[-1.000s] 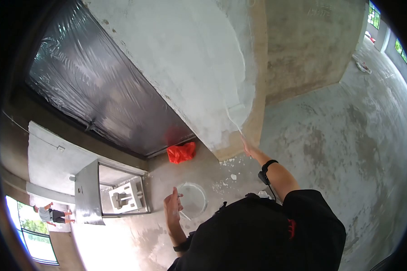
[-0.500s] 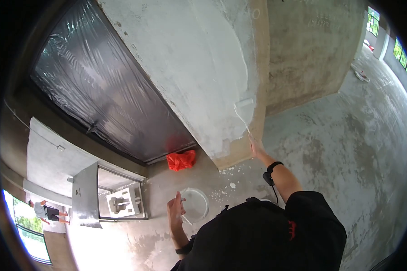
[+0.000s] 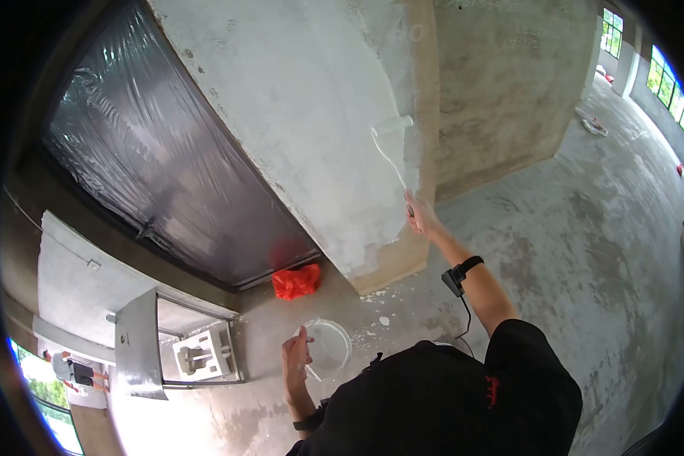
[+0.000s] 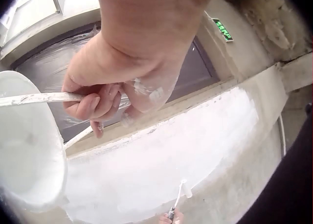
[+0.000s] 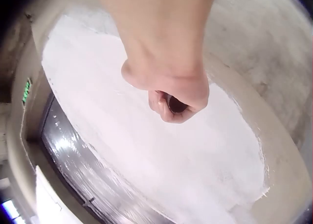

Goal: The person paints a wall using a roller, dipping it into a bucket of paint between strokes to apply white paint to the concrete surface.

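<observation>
In the head view my right hand (image 3: 424,218) grips the handle of a paint roller (image 3: 394,125), its arm stretched forward. The white roller head lies against the wall (image 3: 304,114), near the edge of the pale coat. From the right wrist the curled fingers (image 5: 168,114) show round the dark end of the grip, while the roller head is hidden. Down at the left, my left hand (image 3: 295,361) holds a white bucket (image 3: 347,346) by its handle (image 4: 44,98). White smears mark this hand's palm and fingers in the left wrist view.
Left of the wall is an opening covered with plastic sheeting (image 3: 182,167). A red plastic bag (image 3: 296,282) lies on the floor at its foot. White foam packaging (image 3: 203,355) sits in a metal cabinet. Another person (image 3: 74,371) stands far left by a window.
My right hand has moved the roller up along the wall, and the arm reaches farther forward. The left hand with the bucket stays nearly where it was. The head view has shifted slightly.
</observation>
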